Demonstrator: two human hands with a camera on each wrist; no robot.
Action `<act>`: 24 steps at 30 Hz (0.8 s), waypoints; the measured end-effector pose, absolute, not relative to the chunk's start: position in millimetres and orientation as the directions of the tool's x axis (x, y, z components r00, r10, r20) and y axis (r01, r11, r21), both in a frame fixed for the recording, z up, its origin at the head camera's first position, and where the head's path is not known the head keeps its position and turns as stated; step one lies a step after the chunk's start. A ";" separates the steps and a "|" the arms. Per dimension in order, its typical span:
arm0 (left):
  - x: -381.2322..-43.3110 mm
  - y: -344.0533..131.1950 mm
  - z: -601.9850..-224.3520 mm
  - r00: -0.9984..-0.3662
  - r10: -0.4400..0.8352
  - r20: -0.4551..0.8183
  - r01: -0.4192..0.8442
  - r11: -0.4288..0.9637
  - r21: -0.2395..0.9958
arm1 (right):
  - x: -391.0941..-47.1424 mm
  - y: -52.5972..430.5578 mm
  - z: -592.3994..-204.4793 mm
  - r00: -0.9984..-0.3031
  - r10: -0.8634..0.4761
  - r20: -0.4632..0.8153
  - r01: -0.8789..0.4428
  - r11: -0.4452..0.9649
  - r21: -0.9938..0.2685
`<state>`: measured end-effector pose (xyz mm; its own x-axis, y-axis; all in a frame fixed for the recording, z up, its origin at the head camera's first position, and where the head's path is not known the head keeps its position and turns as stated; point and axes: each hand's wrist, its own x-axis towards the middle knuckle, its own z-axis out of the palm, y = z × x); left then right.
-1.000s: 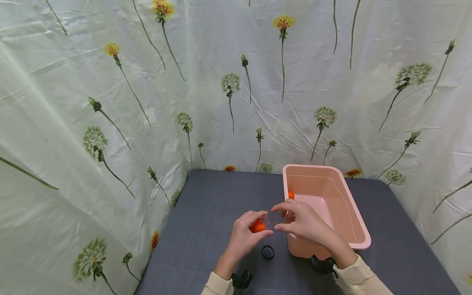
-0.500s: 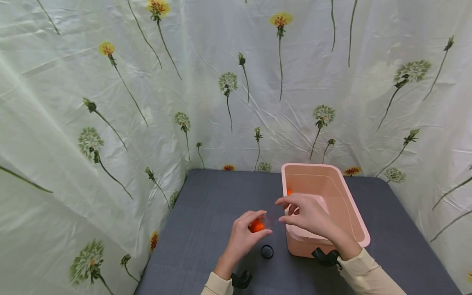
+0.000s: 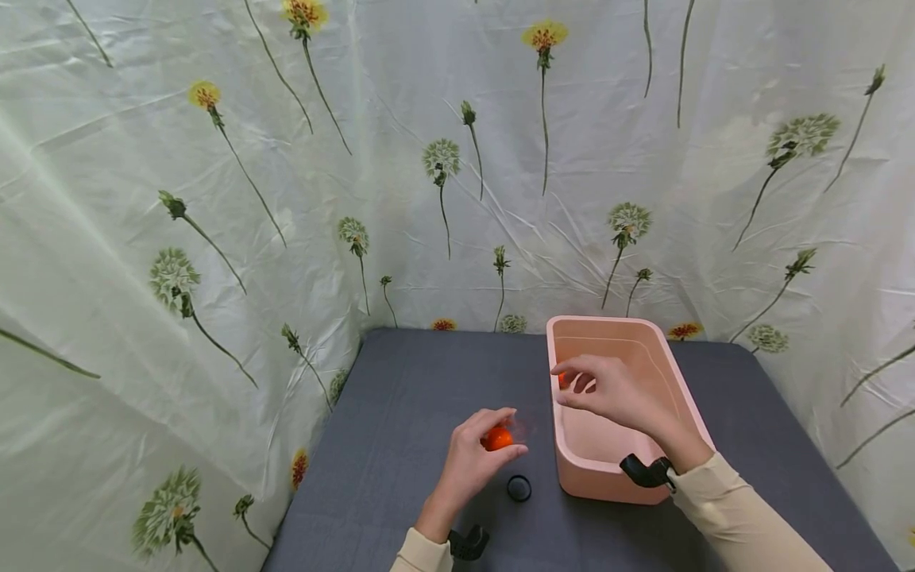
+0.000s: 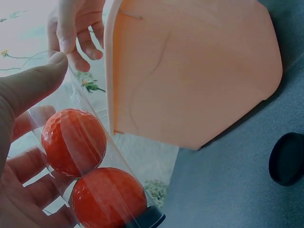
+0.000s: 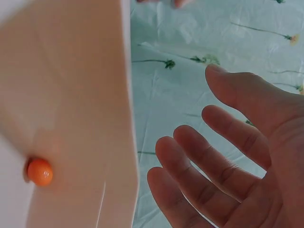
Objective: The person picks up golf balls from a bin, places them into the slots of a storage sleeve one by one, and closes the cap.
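My left hand (image 3: 472, 449) grips a clear plastic tube (image 4: 116, 154) around its side. Inside the tube, in the left wrist view, sit two orange golf balls (image 4: 74, 142), one against the other. A black end piece (image 4: 151, 216) closes the tube's lower end; its other end looks uncovered. Over the left side of a pink bin (image 3: 608, 488) hovers my right hand (image 3: 613, 393), its fingers loosely bent and holding nothing. One orange ball (image 5: 40, 172) lies in the bin, partly hidden by the right hand in the head view.
A round black cap (image 3: 519, 488) lies on the dark grey table (image 3: 429, 381), between the left forearm and the bin. Behind and to the left hangs a pale curtain (image 3: 286, 199) printed with dandelions.
My right hand has left the tube's open end, moving right and forward over the bin. The left hand stays nearly in place with the tube.
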<state>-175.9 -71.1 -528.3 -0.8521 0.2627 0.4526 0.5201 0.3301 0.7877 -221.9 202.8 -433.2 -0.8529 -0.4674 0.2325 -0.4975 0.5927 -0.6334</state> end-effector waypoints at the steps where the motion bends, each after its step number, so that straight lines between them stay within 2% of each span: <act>1: -175.9 -71.4 -528.5 -0.854 0.261 0.449 0.516 0.328 0.791 | -224.2 204.8 -432.6 -0.859 -0.462 0.224 -0.488 0.603 -0.631; 13: -177.8 -75.2 -528.8 -0.860 0.245 0.448 0.508 0.326 0.797 | -259.7 220.0 -438.5 -0.891 -0.401 0.212 -0.445 0.683 -0.579; 24: -174.6 -78.8 -526.9 -0.872 0.239 0.427 0.486 0.314 0.816 | -299.0 222.3 -459.4 -0.899 -0.426 0.103 -0.403 0.711 -0.577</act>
<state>-174.6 -78.8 -526.9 -0.8720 0.2395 0.4269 0.4856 0.3135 0.8160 -299.0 222.3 -459.4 -0.8990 -0.4257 0.1031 -0.4026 0.7106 -0.5770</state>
